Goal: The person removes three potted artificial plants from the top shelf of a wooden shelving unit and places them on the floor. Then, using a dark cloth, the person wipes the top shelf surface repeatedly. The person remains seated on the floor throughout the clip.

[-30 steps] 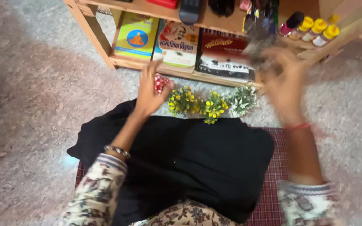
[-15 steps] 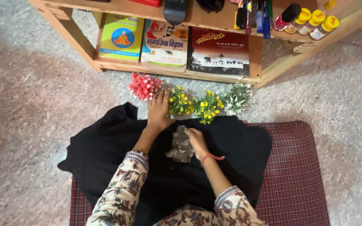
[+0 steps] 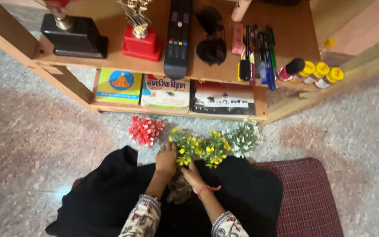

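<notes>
Both hands moved forward off the lap, left hand (image 3: 166,159) and right hand (image 3: 192,172) now at yellow flower bunch (image 3: 185,145) on floor below wooden shelf (image 3: 110,61), fingers buried in leaves, grip unclear, grey cloth (image 3: 179,191) on black lap, red flower bunch (image 3: 145,130) just left.

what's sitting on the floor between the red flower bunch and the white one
Head view: two yellow flower bunches lie between the red flower bunch and white flower bunch.

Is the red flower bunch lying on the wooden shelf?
No, the red flower bunch lies on the speckled floor in front of the wooden shelf, left of the yellow flower bunches.
</notes>
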